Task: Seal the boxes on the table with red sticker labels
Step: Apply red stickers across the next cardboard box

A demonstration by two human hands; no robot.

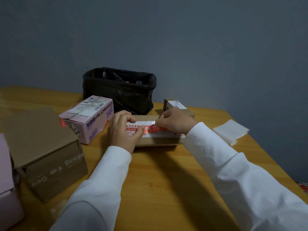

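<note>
Two white sleeves (103, 189) reach forward from the bottom edge over the wooden counter (158, 180). At its middle lies a flat brown cardboard box (155, 140), closed, with a white printed strip across its top. The left hand (124, 130) rests on the left end of this box, its fingers curled and its thumb pressed down on the near end of a red sticker label (152, 128) that lies along the strip. The right hand (176, 121) holds the label's other end, its grip a pinch between thumb and forefinger, the remaining fingers curled in. Just left of the box stands a pink box (88, 119) printed "Contact lenses", tilted, with a shipping slip on top and a red sticker showing at its lower left corner. Nearer on the left sits a larger brown carton (45, 155) with pale lettering on its side, and a pink box edge (6, 180) shows at the frame's left border. Behind the hands sits a bin lined with a black bag (119, 90), and just right of it a small brown-and-white box (176, 105). A folded white paper sheet (230, 131) lies well apart on the right, near the counter's edge.
</note>
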